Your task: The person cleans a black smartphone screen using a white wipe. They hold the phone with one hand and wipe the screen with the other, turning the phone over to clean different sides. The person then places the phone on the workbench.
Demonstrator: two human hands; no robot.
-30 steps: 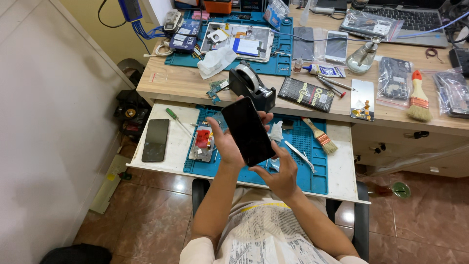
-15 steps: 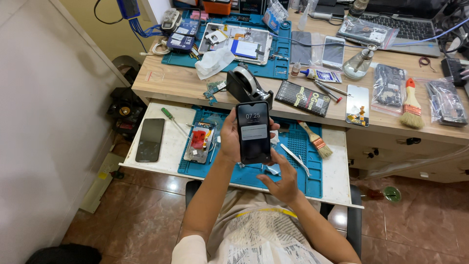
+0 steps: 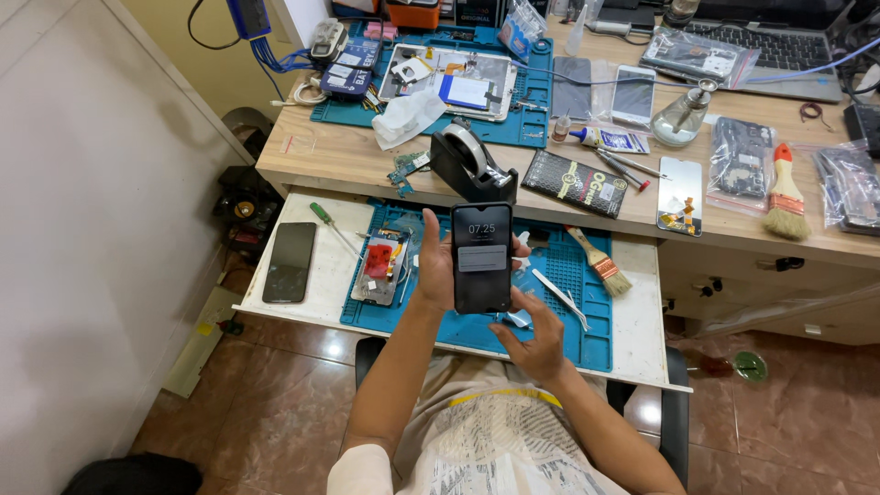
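**A:** Since you asked for the lay of it, big things first: a wooden desk (image 3: 367, 160) runs across the top, and below its front edge a white pull-out shelf (image 3: 642, 321) carries a blue repair mat (image 3: 568, 302).

**B:** And the hands?

**A:** The left hand (image 3: 435, 270) is clamped around a black smartphone (image 3: 481, 258), held upright above the middle of the mat, screen lit and facing the person. The right hand (image 3: 536, 335) sits just beneath the phone's lower edge, fingers loosely apart, closed on nothing that I can see; whether a fingertip touches the phone, I cannot tell.

**B:** What lies under it?

**A:** An opened phone (image 3: 378, 268) with its insides showing, near the mat's left edge. A second dark phone (image 3: 290, 261) lies face up at the shelf's left end, with a green-handled screwdriver (image 3: 328, 222) between them. A small brush (image 3: 598, 260) lies toward the mat's right side, tweezers (image 3: 561, 295) beside it. A black tape dispenser (image 3: 469, 165) stands at the desk's front edge.

**B:** What could go wrong?

**A:** My guess is a slip. One hand bears the phone, with its thumb along one side. If that grip loosens, the phone could drop onto the opened phone or the tweezers and crack its glass.
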